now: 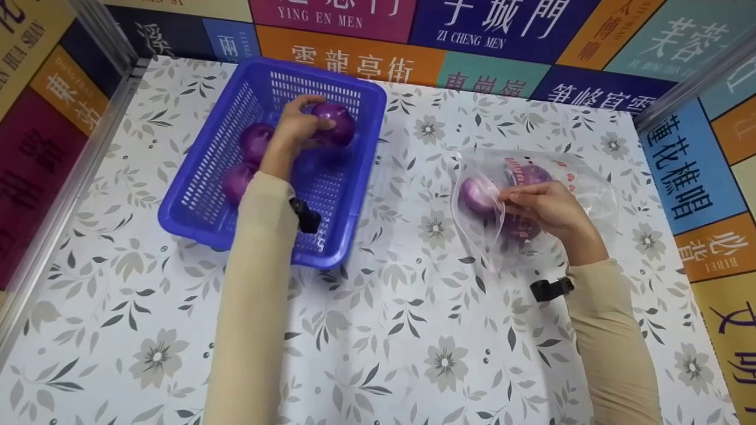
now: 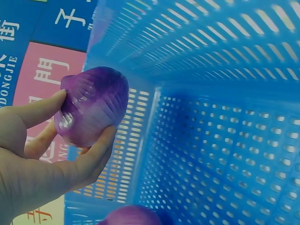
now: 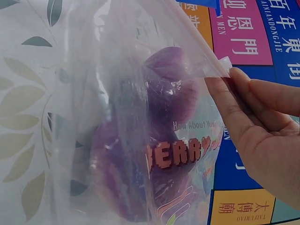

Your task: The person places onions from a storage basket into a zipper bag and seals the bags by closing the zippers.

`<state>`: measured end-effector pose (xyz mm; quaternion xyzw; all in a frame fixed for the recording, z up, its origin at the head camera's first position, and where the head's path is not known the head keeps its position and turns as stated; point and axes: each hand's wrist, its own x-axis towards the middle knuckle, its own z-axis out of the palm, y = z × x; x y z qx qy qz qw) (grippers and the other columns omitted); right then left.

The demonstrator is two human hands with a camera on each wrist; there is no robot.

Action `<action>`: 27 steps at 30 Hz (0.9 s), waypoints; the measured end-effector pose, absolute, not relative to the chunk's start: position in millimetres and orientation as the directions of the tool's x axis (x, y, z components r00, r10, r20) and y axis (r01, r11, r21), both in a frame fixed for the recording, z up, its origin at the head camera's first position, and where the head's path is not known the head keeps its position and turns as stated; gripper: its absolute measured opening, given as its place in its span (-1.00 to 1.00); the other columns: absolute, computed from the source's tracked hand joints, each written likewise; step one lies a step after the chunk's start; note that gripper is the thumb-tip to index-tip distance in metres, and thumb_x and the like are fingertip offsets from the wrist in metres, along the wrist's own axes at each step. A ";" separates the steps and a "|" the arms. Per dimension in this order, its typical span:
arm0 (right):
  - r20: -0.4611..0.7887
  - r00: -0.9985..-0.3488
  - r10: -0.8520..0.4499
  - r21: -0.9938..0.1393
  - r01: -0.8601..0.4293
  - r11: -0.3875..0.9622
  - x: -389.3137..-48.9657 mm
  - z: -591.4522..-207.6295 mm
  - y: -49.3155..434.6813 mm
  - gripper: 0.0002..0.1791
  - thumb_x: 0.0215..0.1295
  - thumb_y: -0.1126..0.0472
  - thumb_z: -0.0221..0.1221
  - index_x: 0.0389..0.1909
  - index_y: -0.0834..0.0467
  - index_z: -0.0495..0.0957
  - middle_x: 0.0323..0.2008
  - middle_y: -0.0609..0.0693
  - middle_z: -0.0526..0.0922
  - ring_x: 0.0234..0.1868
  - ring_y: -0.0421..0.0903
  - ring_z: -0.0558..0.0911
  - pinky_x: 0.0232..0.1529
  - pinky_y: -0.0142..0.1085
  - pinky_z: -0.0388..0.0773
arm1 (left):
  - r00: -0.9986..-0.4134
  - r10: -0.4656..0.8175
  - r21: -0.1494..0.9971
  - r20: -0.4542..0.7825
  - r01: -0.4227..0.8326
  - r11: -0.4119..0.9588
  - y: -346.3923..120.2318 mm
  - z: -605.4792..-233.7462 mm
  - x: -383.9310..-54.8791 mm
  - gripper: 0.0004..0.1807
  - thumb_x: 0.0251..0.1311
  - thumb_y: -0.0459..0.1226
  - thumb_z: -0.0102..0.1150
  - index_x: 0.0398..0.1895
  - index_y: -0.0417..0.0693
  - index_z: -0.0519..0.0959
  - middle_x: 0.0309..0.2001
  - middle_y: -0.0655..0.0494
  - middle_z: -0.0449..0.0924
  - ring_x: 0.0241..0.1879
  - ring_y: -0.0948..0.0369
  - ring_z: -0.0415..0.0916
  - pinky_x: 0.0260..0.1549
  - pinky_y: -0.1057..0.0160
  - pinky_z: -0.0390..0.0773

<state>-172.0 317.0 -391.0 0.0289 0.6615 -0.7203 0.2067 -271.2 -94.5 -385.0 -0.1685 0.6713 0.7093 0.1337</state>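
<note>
Beige sleeves [image 1: 254, 301] lead to our left hand [image 1: 295, 123], gripping a red onion [image 1: 339, 124] over the upper-left blue basket [image 1: 373, 118], and our right hand [image 1: 552, 208], pinching the zip bag [image 1: 512, 172] at right, seemingly spreading its mouth.

Smooth, faintly shiny plastic is seen in the perforated basket [image 1: 356, 189], and thin, clear, creased film in the bag [image 3: 112, 70]. A glossy skin (lightly ribbed) is shown by the lifted onion [image 2: 93, 108]; matt cloth is seen in the sleeves [image 1: 254, 307].

A booth-like space: panels [image 1: 484, 32] printed with Chinese signs enclose a flower-patterned table [image 1: 384, 336].
</note>
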 end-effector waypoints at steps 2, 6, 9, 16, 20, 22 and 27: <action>-0.314 -0.912 -0.262 -0.941 0.335 -0.038 -172.0 -390.4 317.4 -0.78 0.23 0.54 -0.02 -0.26 0.41 0.61 -0.33 0.11 0.66 -0.24 -0.05 0.64 -0.06 -0.25 0.51 | -0.910 -0.044 0.910 -0.413 -0.410 -0.068 -95.3 -381.0 -270.9 -0.38 0.00 -0.61 0.12 0.18 -0.06 0.35 0.21 -0.05 0.17 -0.01 0.00 0.41 -0.13 0.09 0.54; -0.318 -0.912 -0.260 -0.941 0.338 -0.033 -172.0 -389.5 317.3 -0.78 0.24 0.54 -0.02 -0.27 0.40 0.61 -0.33 0.11 0.66 -0.24 -0.05 0.64 -0.07 -0.26 0.51 | -0.920 -0.044 0.920 -0.389 -0.386 -0.069 -96.0 -373.9 -270.2 -0.38 -0.01 -0.60 0.14 0.18 -0.06 0.35 0.20 -0.06 0.17 -0.04 -0.03 0.43 -0.15 0.09 0.55; -0.322 -0.910 -0.261 -0.939 0.342 -0.034 -172.4 -389.4 316.5 -0.79 0.23 0.54 -0.01 -0.27 0.41 0.61 -0.33 0.11 0.66 -0.24 -0.05 0.64 -0.07 -0.27 0.51 | -0.928 -0.043 0.928 -0.370 -0.367 -0.057 -95.9 -367.8 -268.6 -0.39 -0.01 -0.58 0.17 0.16 -0.04 0.37 0.21 -0.04 0.17 -0.02 -0.04 0.42 -0.15 0.09 0.54; -0.320 -0.909 -0.266 -0.939 0.341 -0.037 -172.3 -389.6 317.1 -0.78 0.23 0.55 -0.02 -0.28 0.41 0.61 -0.33 0.12 0.66 -0.24 -0.04 0.64 -0.07 -0.26 0.51 | -0.941 -0.032 0.941 -0.338 -0.336 -0.040 -93.1 -355.1 -265.7 -0.38 -0.01 -0.55 0.21 0.17 0.00 0.39 0.22 0.00 0.17 0.05 -0.04 0.36 -0.13 0.08 0.54; -0.311 -0.911 -0.271 -0.942 0.334 -0.042 -172.6 -390.6 317.7 -0.78 0.23 0.55 -0.03 -0.27 0.43 0.60 -0.33 0.12 0.66 -0.23 -0.05 0.64 -0.06 -0.26 0.50 | -0.945 -0.016 0.944 -0.328 -0.327 -0.046 -89.8 -351.5 -264.6 -0.39 0.00 -0.56 0.19 0.17 -0.01 0.39 0.20 -0.05 0.18 0.03 -0.04 0.37 -0.13 0.06 0.53; -0.307 -0.912 -0.271 -0.944 0.329 -0.039 -172.5 -390.9 317.4 -0.78 0.23 0.56 -0.02 -0.27 0.43 0.60 -0.33 0.12 0.66 -0.23 -0.05 0.64 -0.07 -0.26 0.51 | -0.944 -0.011 0.944 -0.329 -0.328 -0.041 -88.2 -349.7 -264.1 -0.39 0.01 -0.55 0.19 0.17 0.00 0.39 0.20 -0.05 0.17 0.03 -0.05 0.37 -0.13 0.05 0.53; -0.306 -0.913 -0.268 -0.945 0.325 -0.028 -172.4 -390.7 315.9 -0.79 0.23 0.55 -0.01 -0.25 0.44 0.59 -0.33 0.12 0.65 -0.24 -0.06 0.64 -0.07 -0.27 0.51 | -0.941 -0.008 0.941 -0.339 -0.339 0.005 -84.6 -344.3 -261.5 -0.41 0.04 -0.51 0.19 0.18 0.03 0.38 0.23 -0.02 0.15 0.07 -0.01 0.33 -0.13 0.08 0.54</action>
